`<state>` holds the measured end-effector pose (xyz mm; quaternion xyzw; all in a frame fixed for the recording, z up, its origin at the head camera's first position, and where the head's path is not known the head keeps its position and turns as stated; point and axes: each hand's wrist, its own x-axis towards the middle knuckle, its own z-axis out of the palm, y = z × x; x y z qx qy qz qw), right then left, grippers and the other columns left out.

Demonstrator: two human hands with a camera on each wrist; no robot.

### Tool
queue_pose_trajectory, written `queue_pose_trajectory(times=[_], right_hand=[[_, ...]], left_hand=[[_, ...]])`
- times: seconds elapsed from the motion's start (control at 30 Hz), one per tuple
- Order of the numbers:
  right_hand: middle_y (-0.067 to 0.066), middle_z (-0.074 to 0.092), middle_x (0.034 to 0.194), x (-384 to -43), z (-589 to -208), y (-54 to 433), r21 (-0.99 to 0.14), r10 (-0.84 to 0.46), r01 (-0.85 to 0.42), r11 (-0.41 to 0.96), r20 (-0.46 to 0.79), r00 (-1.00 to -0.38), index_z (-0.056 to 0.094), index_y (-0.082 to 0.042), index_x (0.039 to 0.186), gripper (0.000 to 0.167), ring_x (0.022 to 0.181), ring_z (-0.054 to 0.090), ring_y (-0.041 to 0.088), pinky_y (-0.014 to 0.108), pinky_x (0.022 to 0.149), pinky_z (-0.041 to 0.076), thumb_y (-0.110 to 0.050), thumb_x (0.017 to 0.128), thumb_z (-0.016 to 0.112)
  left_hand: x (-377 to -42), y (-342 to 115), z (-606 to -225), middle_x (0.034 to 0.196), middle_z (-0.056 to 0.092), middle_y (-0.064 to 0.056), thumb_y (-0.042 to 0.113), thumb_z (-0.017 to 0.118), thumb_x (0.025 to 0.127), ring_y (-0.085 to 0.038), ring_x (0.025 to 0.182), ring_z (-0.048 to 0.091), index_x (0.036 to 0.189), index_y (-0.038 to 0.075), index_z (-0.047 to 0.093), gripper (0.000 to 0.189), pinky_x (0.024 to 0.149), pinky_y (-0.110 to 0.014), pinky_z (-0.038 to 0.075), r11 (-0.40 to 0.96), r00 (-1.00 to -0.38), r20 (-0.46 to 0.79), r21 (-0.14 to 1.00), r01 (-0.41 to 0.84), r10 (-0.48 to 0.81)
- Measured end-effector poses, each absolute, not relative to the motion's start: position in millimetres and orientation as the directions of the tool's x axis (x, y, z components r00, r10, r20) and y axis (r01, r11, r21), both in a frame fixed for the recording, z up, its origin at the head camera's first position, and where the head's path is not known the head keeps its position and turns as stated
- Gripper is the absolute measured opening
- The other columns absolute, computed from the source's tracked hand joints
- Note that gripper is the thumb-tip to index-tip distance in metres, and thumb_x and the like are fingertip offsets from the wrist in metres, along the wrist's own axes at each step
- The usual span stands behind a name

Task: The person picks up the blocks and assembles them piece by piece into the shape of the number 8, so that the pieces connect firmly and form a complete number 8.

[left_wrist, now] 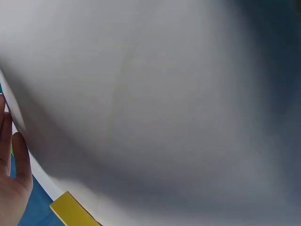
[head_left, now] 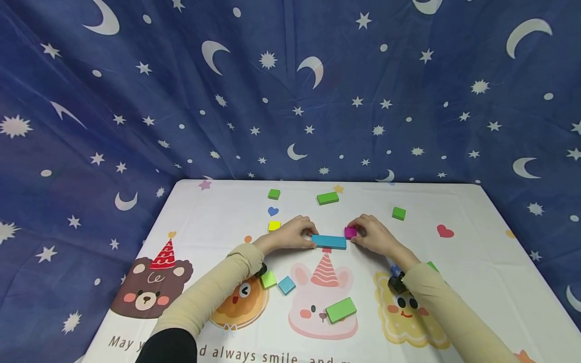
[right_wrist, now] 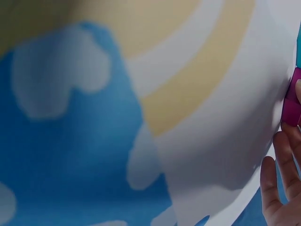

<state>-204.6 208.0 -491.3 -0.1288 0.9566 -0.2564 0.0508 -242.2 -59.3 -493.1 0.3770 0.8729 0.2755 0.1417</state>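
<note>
A long, plain blue block (head_left: 329, 242) lay crosswise. A small magenta block (head_left: 349, 233) sat close by its right end.

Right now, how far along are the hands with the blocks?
Looks done: long blue block and magenta block are brought close together; contact unclear.
In hand: left hand holds the blue block's left end; right hand pinches the magenta block.
Probably left: loose yellow block, small blue block and green blocks, all apart from that pair.
</note>
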Motion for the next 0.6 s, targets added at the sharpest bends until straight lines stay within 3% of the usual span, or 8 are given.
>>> queue_pose_trajectory(times=[0.6], right_hand=[[0.008, 0.062, 0.101, -204.0, -492.5, 208.8, -0.538, -0.269, -0.220, 0.814, -0.013, -0.963, 0.067, -0.005, 0.112, 0.035, 0.094, 0.051, 0.023, 0.042, 0.088, 0.048, -0.010, 0.079, 0.076]], left_hand=[[-240.1, -59.7, -491.7, 0.094, 0.060, -0.002, 0.024, 0.076, 0.082, -0.015, 0.094, 0.049, 0.102, 0.012, 0.070, 0.024, 0.086, -0.026, 0.041, 0.558, -0.682, -0.036, 0.608, 0.565, 0.730]])
